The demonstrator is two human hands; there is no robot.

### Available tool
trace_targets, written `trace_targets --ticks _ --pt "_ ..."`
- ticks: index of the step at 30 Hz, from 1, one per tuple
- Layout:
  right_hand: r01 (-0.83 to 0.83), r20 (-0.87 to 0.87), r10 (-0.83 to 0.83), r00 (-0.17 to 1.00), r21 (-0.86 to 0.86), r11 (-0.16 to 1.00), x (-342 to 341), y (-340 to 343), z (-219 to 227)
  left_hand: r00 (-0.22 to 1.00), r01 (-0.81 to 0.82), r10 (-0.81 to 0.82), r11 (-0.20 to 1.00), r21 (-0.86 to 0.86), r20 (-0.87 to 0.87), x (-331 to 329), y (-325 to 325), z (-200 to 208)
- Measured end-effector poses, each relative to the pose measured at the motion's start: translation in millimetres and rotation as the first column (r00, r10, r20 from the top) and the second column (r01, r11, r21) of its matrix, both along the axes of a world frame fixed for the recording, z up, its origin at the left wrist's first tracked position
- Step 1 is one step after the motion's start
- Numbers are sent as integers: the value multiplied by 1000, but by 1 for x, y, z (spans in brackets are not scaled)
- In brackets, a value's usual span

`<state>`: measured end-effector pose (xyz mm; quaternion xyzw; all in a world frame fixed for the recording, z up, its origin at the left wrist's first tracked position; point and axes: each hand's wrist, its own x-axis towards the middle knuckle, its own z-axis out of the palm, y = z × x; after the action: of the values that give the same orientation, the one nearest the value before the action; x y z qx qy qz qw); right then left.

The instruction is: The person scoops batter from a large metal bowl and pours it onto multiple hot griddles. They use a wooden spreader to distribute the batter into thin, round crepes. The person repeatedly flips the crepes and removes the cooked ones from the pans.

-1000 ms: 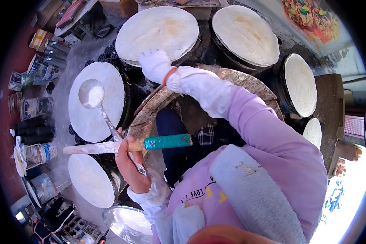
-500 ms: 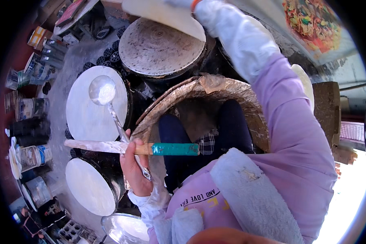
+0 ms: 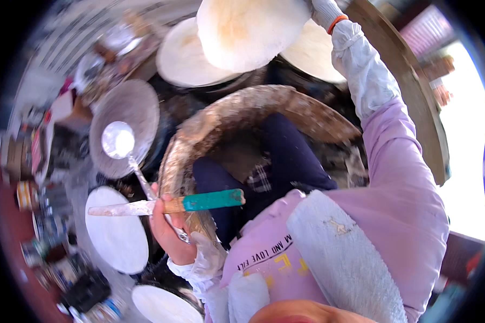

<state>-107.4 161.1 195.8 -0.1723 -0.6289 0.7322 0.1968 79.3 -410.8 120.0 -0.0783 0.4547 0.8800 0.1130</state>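
My left hand [image 3: 173,238] is closed around two tools at once. One is a metal ladle [image 3: 145,185] whose bowl is white with batter; the other is a flat wooden spatula with a green-wrapped handle [image 3: 213,200] and a whitened blade. At the top, my right hand [image 3: 324,13], in a pale knitted glove, grips the edge of a big thin round pancake [image 3: 253,32], pale with a light brown patch. It hangs partly over a griddle that bears another pale pancake [image 3: 180,62]. My right fingers are partly hidden at its edge.
A curved, crusted ledge [image 3: 191,126] wraps around my legs. Round griddles surround it: a greyish bare one [image 3: 147,110] at left, white-covered ones [image 3: 116,237] at lower left, another pale round [image 3: 318,51] at upper right. Brown board [image 3: 415,81] stands at right; tins and boxes line the left.
My body and view have turned right. My right hand has carried the pancake off the now bare griddle and across to the right. My left hand keeps holding ladle and spatula.
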Motion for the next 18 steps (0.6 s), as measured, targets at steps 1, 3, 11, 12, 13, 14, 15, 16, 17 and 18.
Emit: trace_targets --ticks 1,3,11,12,13,14,15,16,17,18 --pt "38 49 -38 998 -10 999 50 25 5 987 -38 -6 964 -263 -163 -2 11 -10" --pt "106 55 -101 993 -103 989 150 44 18 963 7 -110 922 -387 -245 1 24 -7" --pt "601 33 -601 799 -85 794 609 116 36 472 -32 -675 629 -776 -567 17 59 59" --pt "655 81 -651 754 -34 755 699 138 24 429 -12 -700 628 -778 -572 20 70 66" --pt "762 35 -763 645 -104 640 705 102 8 455 63 -696 647 -760 -555 26 76 78" --pt "849 -10 -861 509 -156 504 718 60 6 482 109 -689 660 -744 -541 30 84 87" --pt "897 -26 -916 400 -196 397 741 45 -20 508 160 -685 670 -725 -522 24 87 89" --pt "935 -46 -958 284 -210 287 778 31 -37 534 241 -680 692 -681 -502 18 93 85" --pt "950 -66 -979 191 -239 201 807 29 -67 497 241 -689 693 -679 -527 23 102 90" --pt "952 -80 -991 108 -278 127 834 31 -106 563 269 -677 693 -669 -475 29 114 98"
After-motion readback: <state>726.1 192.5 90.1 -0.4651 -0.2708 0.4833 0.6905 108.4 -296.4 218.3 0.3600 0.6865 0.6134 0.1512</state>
